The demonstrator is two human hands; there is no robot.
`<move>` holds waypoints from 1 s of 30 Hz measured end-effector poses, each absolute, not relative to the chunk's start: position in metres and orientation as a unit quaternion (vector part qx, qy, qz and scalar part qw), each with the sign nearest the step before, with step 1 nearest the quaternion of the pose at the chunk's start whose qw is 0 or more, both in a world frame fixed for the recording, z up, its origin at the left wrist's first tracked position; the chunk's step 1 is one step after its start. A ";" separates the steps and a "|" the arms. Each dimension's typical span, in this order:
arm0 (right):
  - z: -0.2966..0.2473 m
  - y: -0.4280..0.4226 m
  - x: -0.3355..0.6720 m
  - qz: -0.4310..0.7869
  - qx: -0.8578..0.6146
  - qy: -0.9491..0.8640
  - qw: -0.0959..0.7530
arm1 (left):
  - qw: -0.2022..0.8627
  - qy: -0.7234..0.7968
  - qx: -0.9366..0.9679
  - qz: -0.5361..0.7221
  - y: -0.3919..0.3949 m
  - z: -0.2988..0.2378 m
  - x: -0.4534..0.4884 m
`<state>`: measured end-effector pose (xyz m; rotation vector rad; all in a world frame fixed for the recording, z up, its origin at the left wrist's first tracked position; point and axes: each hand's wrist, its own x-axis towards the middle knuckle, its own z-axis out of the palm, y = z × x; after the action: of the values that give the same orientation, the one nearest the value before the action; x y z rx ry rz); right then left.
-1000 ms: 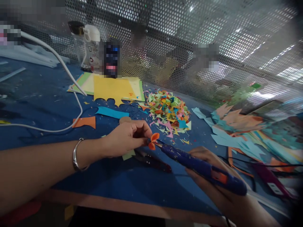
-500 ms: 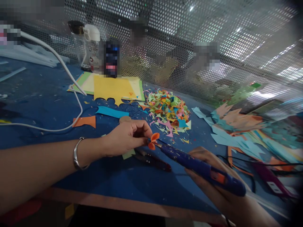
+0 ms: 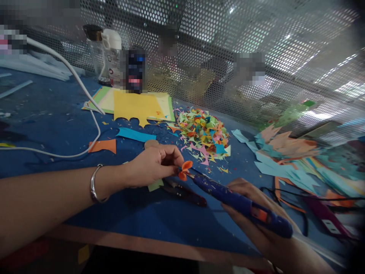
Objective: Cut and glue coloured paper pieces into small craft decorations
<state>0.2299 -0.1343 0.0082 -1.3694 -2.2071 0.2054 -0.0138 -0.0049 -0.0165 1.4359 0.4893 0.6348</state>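
Note:
My left hand [image 3: 152, 166] is closed in a pinch on a small orange paper flower piece [image 3: 184, 169], held just above the blue table [image 3: 51, 125]. My right hand [image 3: 256, 213] grips a blue glue gun [image 3: 242, 203] with an orange trigger. The gun's nozzle touches the orange paper piece. A silver bracelet [image 3: 95, 189] circles my left wrist. Dark scissors [image 3: 185, 192] lie on the table under the glue gun's tip.
A heap of coloured paper scraps [image 3: 203, 135] lies behind the hands. Yellow and green paper sheets [image 3: 137, 104] sit at the back, with bottles [image 3: 110, 57] beyond. A white cable [image 3: 85, 102] loops at left. Cut paper offcuts [image 3: 285, 156] pile at right. A perforated metal screen [image 3: 256, 45] backs the table.

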 end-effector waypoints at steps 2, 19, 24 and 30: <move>0.007 -0.135 0.231 0.080 -0.506 -0.818 0.262 | 0.681 0.218 0.639 0.284 -0.005 -0.016 -0.013; 0.005 -0.134 0.234 0.110 -0.505 -0.818 0.252 | 0.663 0.238 0.656 0.269 -0.002 -0.018 -0.014; 0.006 -0.134 0.233 0.109 -0.509 -0.808 0.275 | 0.665 0.235 0.660 0.257 -0.002 -0.017 -0.015; 0.007 -0.138 0.235 0.080 -0.517 -0.798 0.301 | 0.680 0.230 0.651 0.248 -0.004 -0.017 -0.016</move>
<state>0.2350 -0.1377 0.0069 -1.3705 -2.1162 0.2122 -0.0156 -0.0043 -0.0166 1.4615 0.5170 0.5561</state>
